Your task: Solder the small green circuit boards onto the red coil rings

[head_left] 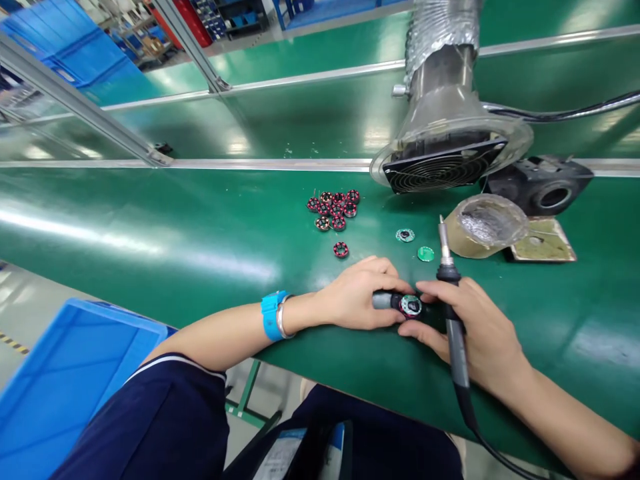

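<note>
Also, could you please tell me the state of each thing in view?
Left hand: gripping grey tool
Right hand: holding iron
Iron: tip forward, heat unclear
Held board: between both hands
Coils: one apart, others clustered
Loose boards: lying flat
Pot: open-topped
Fan: running or not, unclear
Duct: fitted over hood
Blue strap: worn

I see a green bench [165,193] streaked with glare [100,233], a metal rail [320,75] farther back, pale floor [23,293] with striped tape [13,343] at left, shelves [245,19] beyond.
</note>
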Available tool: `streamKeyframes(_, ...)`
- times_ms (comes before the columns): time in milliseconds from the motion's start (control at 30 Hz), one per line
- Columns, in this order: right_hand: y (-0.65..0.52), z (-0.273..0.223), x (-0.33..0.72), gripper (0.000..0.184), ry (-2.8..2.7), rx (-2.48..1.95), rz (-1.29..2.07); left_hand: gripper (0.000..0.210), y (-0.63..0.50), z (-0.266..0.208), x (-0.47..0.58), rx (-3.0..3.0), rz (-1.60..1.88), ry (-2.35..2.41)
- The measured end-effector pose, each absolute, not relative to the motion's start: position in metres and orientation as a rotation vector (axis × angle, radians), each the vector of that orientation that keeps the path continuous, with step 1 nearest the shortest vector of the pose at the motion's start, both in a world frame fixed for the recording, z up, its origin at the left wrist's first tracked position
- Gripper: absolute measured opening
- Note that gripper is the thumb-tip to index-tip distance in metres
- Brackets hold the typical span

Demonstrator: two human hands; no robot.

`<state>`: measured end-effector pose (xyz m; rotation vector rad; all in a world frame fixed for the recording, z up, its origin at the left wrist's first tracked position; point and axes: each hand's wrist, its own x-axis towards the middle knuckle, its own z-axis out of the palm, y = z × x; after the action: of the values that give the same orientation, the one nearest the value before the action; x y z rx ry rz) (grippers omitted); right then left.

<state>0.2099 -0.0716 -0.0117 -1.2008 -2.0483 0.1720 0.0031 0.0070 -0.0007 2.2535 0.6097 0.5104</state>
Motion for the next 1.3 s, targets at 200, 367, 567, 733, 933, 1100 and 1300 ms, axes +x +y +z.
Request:
streamKeyframes(200,-0.074,-0.006,0.210,0.036,-2.009,-1.163,0.278,0.026,-0.001,-0.004,0.005,2.208,0.576,0.669)
streamKeyframes(367,-0.073,-0.007,0.207,0.034,-2.017,-1.143,0.318,0.028,-0.011,-0.007,0.007,2.229,0.602,0.793)
streamKeyframes(567,-0.071,-0.011,0.210,0.036,-2.037,-1.162,0.312,0.015,-0.003,-0.004,-0.003,2.117,0.661,0.558)
streamKeyframes(733,-0.071,-0.009,0.212,0.038,-2.015,-1.154,0.339,0.009,-0.004,-0.003,-0.002,2.062,0.723,0.538)
streamKeyframes(933,-0.070,-0.007,0.212,0.040,-2.049,-1.110,0.324,0.009,-0.009,-0.004,0.004,2.089,0.687,0.554)
streamKeyframes(1100,-0.070,-0.005,0.211,0.041,-2.019,-1.103,0.335,0.005,-0.009,-0.002,0.004,1.999,0.582,0.654)
streamKeyframes(1300,-0.075,-0.005,0.213,0.048,-2.058,-0.956,0.283,0.003,-0.009,-0.001,0.004,1.961,0.584,0.684)
